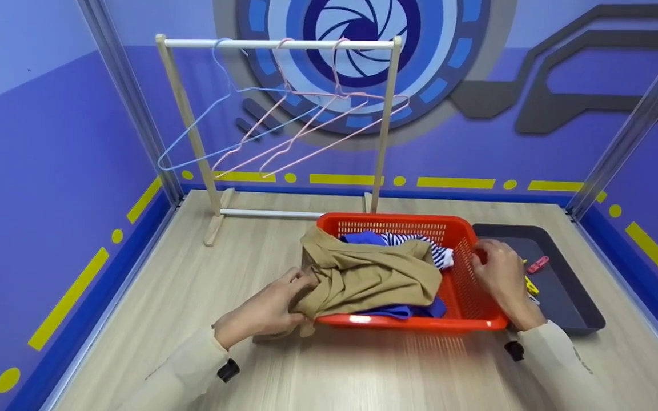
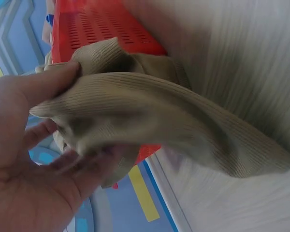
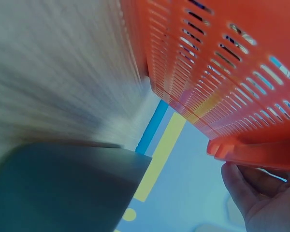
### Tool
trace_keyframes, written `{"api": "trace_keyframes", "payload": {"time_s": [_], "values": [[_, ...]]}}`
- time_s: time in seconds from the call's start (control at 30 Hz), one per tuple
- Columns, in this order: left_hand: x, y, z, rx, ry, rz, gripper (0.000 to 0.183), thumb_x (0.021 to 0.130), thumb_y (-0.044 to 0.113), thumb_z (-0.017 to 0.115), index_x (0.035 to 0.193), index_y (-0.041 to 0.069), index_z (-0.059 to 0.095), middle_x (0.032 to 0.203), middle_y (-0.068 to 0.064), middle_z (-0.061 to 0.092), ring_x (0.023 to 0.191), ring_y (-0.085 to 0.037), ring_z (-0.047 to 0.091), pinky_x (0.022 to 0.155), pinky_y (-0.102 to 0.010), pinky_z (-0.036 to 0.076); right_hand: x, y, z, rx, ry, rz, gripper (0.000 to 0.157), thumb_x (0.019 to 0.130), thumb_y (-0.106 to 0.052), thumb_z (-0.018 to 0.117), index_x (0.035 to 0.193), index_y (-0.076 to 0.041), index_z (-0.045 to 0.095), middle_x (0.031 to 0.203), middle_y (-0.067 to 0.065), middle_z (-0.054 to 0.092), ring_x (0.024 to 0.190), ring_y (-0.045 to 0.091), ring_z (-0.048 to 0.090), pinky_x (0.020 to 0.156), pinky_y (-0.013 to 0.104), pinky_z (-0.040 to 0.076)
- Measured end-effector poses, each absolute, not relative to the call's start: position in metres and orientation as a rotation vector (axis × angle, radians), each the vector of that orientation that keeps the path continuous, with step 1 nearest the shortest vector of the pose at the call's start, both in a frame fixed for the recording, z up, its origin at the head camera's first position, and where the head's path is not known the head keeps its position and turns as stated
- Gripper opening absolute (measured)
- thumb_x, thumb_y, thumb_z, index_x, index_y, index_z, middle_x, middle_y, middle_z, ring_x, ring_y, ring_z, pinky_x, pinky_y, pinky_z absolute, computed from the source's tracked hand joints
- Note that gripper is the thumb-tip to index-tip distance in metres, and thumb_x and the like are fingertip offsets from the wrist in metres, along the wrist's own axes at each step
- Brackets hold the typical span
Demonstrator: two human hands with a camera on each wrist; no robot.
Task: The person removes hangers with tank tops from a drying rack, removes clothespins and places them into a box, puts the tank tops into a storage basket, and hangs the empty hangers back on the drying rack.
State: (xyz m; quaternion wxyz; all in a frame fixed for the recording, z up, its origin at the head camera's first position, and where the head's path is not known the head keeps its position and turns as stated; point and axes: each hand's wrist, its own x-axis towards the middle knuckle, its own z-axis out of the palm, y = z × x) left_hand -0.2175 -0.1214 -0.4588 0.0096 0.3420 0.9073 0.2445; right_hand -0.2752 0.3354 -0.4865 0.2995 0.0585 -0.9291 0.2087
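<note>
A red plastic basket with slotted walls stands in front of me, full of clothes. On top lies a tan garment, which spills over the left rim. My left hand holds this garment at the basket's left side; in the left wrist view the thumb is above the ribbed cloth and the fingers are below it. At the right rim my right hand grips the basket, its thumb under the edge in the right wrist view. Blue cloth and a striped garment show beneath the tan one.
Behind the basket stands a wooden rack with a blue hanger and two pink hangers on its white rod. To the right, a dark grey tray holds pegs, among them a red one and a yellow one.
</note>
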Motion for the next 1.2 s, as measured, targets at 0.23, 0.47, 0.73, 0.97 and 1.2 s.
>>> {"api": "trace_keyframes", "payload": {"time_s": [0.23, 0.47, 0.73, 0.97, 1.2], "values": [[-0.225, -0.124, -0.446, 1.139, 2.839, 0.870, 0.038, 0.081, -0.007, 0.061, 0.112, 0.014, 0.063, 0.108, 0.000, 0.061, 0.097, -0.013, 0.057, 0.083, -0.031, 0.051, -0.275, 0.334, -0.486, 0.151, -2.472, 0.564, 0.020, 0.082, -0.001, 0.071, 0.101, 0.007, 0.070, 0.102, 0.026, 0.069, 0.090, 0.044, 0.066, 0.081, 0.059, 0.054], [-0.240, -0.114, -0.411, 1.090, 2.939, 1.062, 0.026, 0.085, 0.000, 0.062, 0.107, 0.012, 0.067, 0.103, -0.003, 0.064, 0.087, -0.012, 0.056, 0.074, -0.029, 0.050, -0.275, 0.333, -0.484, 0.144, -2.481, 0.571, 0.021, 0.083, -0.003, 0.070, 0.102, 0.007, 0.070, 0.104, 0.026, 0.069, 0.091, 0.044, 0.066, 0.082, 0.059, 0.054], [-0.261, -0.077, -0.380, 1.044, 2.966, 1.340, 0.022, 0.085, 0.000, 0.061, 0.106, 0.007, 0.067, 0.102, -0.008, 0.064, 0.090, -0.017, 0.060, 0.077, -0.032, 0.055, -0.275, 0.335, -0.486, 0.150, -2.478, 0.578, 0.021, 0.083, -0.002, 0.071, 0.102, 0.007, 0.070, 0.105, 0.026, 0.069, 0.092, 0.044, 0.066, 0.082, 0.059, 0.054], [-0.262, -0.046, -0.395, 1.070, 2.902, 1.447, 0.024, 0.085, 0.006, 0.064, 0.109, 0.005, 0.065, 0.109, -0.009, 0.064, 0.099, -0.020, 0.060, 0.086, -0.034, 0.054, -0.276, 0.334, -0.490, 0.148, -2.467, 0.573, 0.020, 0.082, -0.002, 0.071, 0.100, 0.007, 0.071, 0.104, 0.025, 0.070, 0.092, 0.043, 0.066, 0.083, 0.058, 0.054], [-0.247, -0.044, -0.419, 1.198, 2.729, 0.834, 0.035, 0.096, 0.029, 0.061, 0.126, 0.011, 0.061, 0.129, -0.005, 0.059, 0.114, -0.018, 0.059, 0.099, -0.034, 0.050, -0.276, 0.336, -0.487, 0.144, -2.467, 0.553, 0.020, 0.082, -0.002, 0.070, 0.100, 0.007, 0.071, 0.103, 0.025, 0.070, 0.091, 0.043, 0.066, 0.082, 0.058, 0.054]]}}
